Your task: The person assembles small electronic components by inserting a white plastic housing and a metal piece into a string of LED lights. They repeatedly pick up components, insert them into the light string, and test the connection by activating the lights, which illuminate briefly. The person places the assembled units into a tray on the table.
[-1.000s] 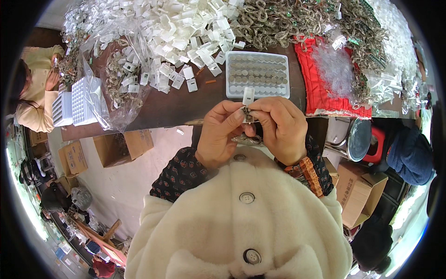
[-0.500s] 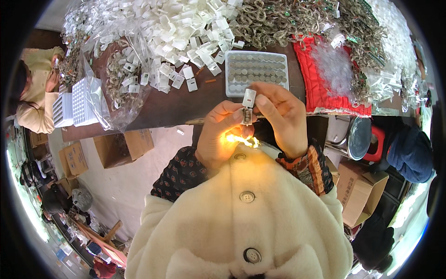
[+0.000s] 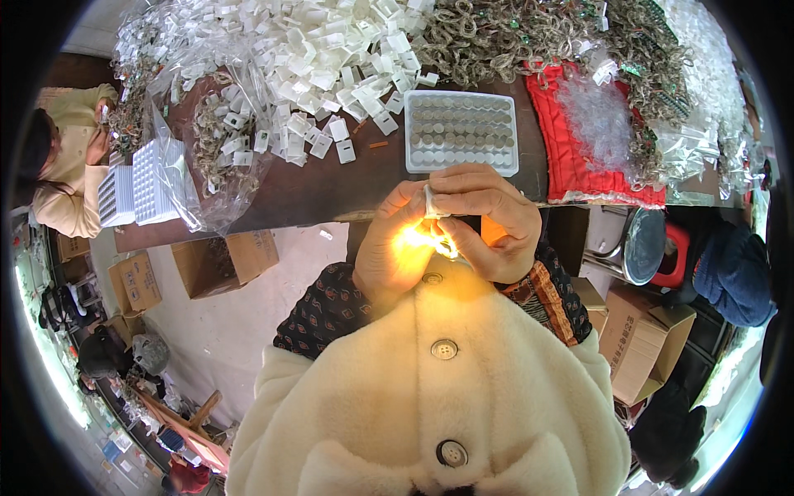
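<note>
In front of my chest, both hands meet around a small white battery box point(image 3: 429, 201), now seen mostly edge-on. My left hand point(image 3: 387, 244) is closed, gripping the box from the left between thumb and fingers. From the other side, my right hand point(image 3: 490, 217) curls its fingers over the box and presses it. A glowing warm-yellow string light point(image 3: 430, 238) bunches against my left palm, below the box. Just beyond my hands lies a white plastic tray point(image 3: 408, 132) holding rows of round button cells point(image 3: 461, 132). The inside of the box is hidden by my fingers.
White plastic covers point(image 3: 339, 50) heap across the dark table point(image 3: 331, 194). Bundled string lights point(image 3: 480, 37) lie to their right, beside a red cloth point(image 3: 562, 169). Stacked white trays point(image 3: 157, 186) and a clear bag point(image 3: 219, 194) sit left, near another person point(image 3: 74, 186). Cardboard boxes point(image 3: 641, 343) stand below.
The box has turned from face-on to edge-on, and its open compartment is no longer visible. My right fingers have folded over it, with the thumb lower. The string light stays lit.
</note>
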`<action>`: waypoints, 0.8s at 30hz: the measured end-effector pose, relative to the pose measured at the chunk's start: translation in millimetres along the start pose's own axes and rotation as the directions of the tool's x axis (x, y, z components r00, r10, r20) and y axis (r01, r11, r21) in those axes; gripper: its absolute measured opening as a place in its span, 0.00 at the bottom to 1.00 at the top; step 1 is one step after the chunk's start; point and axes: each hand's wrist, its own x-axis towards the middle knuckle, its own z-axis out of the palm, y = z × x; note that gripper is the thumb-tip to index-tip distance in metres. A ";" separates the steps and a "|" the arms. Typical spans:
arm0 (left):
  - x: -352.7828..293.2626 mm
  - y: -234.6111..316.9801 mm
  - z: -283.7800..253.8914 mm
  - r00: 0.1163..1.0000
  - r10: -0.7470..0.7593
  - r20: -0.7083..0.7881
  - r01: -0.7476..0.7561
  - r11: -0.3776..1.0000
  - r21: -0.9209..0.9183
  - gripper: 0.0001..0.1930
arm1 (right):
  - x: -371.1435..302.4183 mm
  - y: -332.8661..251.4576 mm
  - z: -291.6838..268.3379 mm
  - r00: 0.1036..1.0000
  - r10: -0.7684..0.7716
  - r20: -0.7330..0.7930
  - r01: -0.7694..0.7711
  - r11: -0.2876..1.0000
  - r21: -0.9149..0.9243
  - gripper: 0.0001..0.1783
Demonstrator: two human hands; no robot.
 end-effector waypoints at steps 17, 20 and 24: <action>-6.3 -9.0 4.5 0.955 -0.073 -0.289 0.084 0.996 0.026 0.14 | -6.5 -2.7 -7.9 0.988 -0.141 0.059 0.151 0.955 -0.254 0.19; 0.3 -7.2 4.5 0.994 -0.056 -0.097 0.071 0.985 0.158 0.09 | -13.7 -5.9 -32.9 0.999 0.048 0.000 -0.046 0.958 -0.284 0.14; 9.3 -6.3 -3.7 1.000 0.029 -0.005 -0.028 0.999 0.041 0.07 | -9.0 19.8 -79.6 0.920 0.037 -0.391 -0.301 0.704 -0.643 0.10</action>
